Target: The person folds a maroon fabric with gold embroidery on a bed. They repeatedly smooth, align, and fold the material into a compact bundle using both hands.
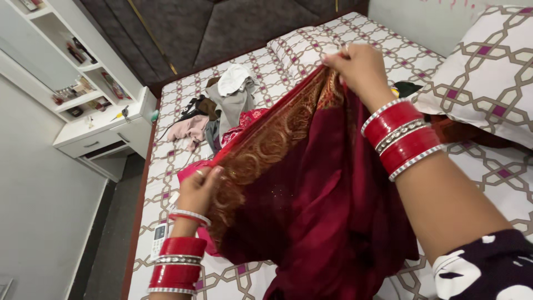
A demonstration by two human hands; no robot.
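Observation:
A dark red cloth [327,194] with a gold embroidered border [266,144] hangs stretched between both hands above the bed [166,161]. My left hand [199,191] pinches the border at the lower left, red and silver bangles on its wrist. My right hand [361,69] grips the border's upper end, raised higher and farther away, with the same kind of bangles below it. The cloth's lower part drapes down over the patterned sheet.
A heap of clothes [222,105] in grey, white, pink and brown lies on the bed beyond the cloth. Pillows [488,72] sit at the right. A white remote [160,236] lies near the bed's left edge. White shelves and a drawer unit [94,122] stand at left.

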